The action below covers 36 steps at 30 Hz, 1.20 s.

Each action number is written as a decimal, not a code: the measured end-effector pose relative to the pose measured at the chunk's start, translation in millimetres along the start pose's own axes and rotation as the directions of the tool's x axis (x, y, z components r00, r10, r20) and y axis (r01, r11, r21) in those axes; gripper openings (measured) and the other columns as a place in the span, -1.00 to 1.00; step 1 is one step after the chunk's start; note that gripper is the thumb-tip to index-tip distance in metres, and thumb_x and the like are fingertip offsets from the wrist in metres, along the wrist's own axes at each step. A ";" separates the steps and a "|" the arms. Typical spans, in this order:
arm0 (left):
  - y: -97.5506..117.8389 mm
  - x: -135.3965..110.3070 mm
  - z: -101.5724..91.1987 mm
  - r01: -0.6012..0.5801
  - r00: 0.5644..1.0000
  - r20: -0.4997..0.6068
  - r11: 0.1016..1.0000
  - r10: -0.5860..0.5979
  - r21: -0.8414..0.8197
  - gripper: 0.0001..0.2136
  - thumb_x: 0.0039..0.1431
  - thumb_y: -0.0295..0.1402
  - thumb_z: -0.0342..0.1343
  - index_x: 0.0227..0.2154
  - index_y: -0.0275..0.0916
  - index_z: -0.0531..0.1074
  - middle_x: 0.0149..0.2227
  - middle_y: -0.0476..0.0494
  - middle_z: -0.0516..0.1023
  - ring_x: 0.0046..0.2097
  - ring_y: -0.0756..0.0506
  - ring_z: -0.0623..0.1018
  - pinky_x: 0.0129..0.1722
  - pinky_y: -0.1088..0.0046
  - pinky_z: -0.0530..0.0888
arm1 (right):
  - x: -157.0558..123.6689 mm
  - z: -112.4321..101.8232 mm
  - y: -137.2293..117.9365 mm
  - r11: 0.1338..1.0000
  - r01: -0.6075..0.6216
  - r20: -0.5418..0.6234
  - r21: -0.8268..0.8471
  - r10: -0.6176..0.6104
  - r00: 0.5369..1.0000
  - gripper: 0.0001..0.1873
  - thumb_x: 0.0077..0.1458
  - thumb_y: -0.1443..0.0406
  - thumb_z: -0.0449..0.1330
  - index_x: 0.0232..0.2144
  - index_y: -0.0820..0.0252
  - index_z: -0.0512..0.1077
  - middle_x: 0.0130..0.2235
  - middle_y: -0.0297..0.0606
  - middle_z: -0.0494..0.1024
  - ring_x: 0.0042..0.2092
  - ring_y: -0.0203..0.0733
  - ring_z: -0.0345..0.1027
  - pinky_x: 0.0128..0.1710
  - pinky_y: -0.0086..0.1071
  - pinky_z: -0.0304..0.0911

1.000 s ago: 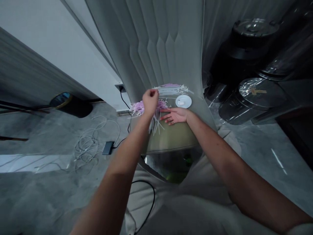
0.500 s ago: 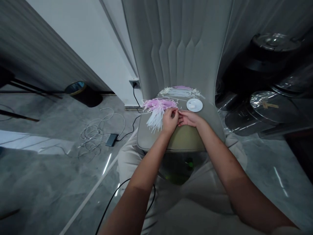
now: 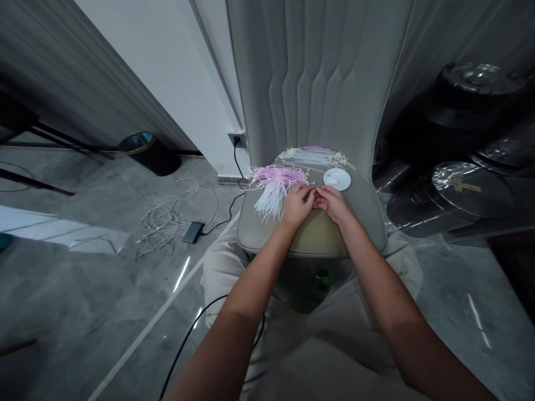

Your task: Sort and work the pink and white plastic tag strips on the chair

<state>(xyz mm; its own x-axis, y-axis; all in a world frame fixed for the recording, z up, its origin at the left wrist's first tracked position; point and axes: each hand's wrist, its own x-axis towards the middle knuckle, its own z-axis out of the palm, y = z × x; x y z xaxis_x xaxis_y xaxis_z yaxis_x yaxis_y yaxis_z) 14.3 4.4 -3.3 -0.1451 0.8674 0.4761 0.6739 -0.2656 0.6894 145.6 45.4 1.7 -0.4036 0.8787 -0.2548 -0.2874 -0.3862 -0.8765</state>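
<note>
Lying beside thin plastic strips (image 3: 273,192), left hand (image 3: 297,206) touches right hand (image 3: 333,204).

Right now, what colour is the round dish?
The round dish is white, in the head view.

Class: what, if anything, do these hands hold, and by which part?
The left hand and right hand meet at their fingertips beside the pink and white strips; whether their grip holds a strip cannot be told.

Left hand (image 3: 296,206): 1
Right hand (image 3: 333,204): 1
Plastic strip piles (image 3: 276,186): 2
White round dish (image 3: 336,179): 1
Upholstered chair (image 3: 317,100): 1
Wall socket (image 3: 237,139): 1
Flat black cable box (image 3: 193,232): 1
Round lidded drums (image 3: 453,195): 2
Black bin (image 3: 149,156): 1
</note>
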 end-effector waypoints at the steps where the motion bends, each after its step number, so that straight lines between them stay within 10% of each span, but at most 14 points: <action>1: -0.4 0.4 0.0 0.009 1.000 -0.002 1.000 -0.009 -0.004 -0.79 0.27 -0.35 0.03 -0.15 -0.19 0.55 -0.17 -0.17 0.58 -0.08 -0.10 0.53 0.00 0.34 0.44 | 0.6 -0.2 0.1 1.000 0.005 -0.007 -0.003 -0.005 1.000 -0.91 0.12 0.29 0.20 -0.39 0.17 0.35 -0.52 -0.40 0.50 -0.55 -0.37 0.36 -0.47 -0.46 0.35; 18: 1.7 32.6 -8.9 0.135 0.985 -0.098 0.988 -0.143 -0.080 -0.72 0.34 -0.29 -0.10 -0.10 -0.20 0.50 -0.12 -0.17 0.60 -0.10 -0.06 0.56 -0.11 0.42 0.49 | 6.0 0.2 -0.8 0.998 0.058 -0.095 -0.032 -0.061 0.994 -0.86 0.14 0.22 0.18 -0.36 0.16 0.33 -0.54 -0.43 0.47 -0.60 -0.41 0.30 -0.53 -0.48 0.31; 23: -0.7 96.0 -4.3 -0.021 0.970 0.237 0.948 -0.058 0.317 -0.68 0.25 -0.37 -0.03 -0.02 -0.29 0.51 -0.04 -0.24 0.57 0.00 -0.11 0.53 0.07 0.38 0.42 | 9.8 5.4 0.9 0.995 0.073 -0.160 -0.074 -0.084 0.984 -0.84 0.14 0.21 0.19 -0.38 0.15 0.31 -0.59 -0.47 0.42 -0.65 -0.44 0.25 -0.61 -0.54 0.24; 29: -6.8 140.2 23.0 -0.208 0.833 0.550 0.886 -0.061 0.414 -0.74 0.07 -0.46 0.08 -0.21 -0.24 0.62 -0.08 -0.28 0.60 0.00 -0.22 0.54 0.06 0.28 0.41 | 10.7 9.1 2.8 0.992 0.086 -0.178 -0.095 -0.102 0.979 -0.88 0.17 0.28 0.12 -0.41 0.17 0.33 -0.62 -0.47 0.40 -0.67 -0.43 0.24 -0.66 -0.55 0.20; 36: -10.0 149.7 40.0 -0.230 0.781 0.613 0.859 -0.117 0.457 -0.80 -0.01 -0.45 0.15 -0.32 -0.32 0.61 -0.09 -0.37 0.59 0.03 -0.31 0.52 0.07 0.22 0.36 | 12.7 5.5 3.5 0.995 0.080 -0.176 -0.064 -0.090 0.980 -0.86 0.20 0.26 0.11 -0.40 0.18 0.34 -0.60 -0.45 0.41 -0.66 -0.43 0.24 -0.64 -0.54 0.24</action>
<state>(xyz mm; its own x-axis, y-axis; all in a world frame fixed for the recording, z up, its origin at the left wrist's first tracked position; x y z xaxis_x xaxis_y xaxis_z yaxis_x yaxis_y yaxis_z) 14.9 153.8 39.3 0.2519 0.9668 -0.0435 0.9434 -0.2353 0.2339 134.7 53.7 -2.4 -0.2168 0.9456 -0.2425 -0.2623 -0.2957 -0.9186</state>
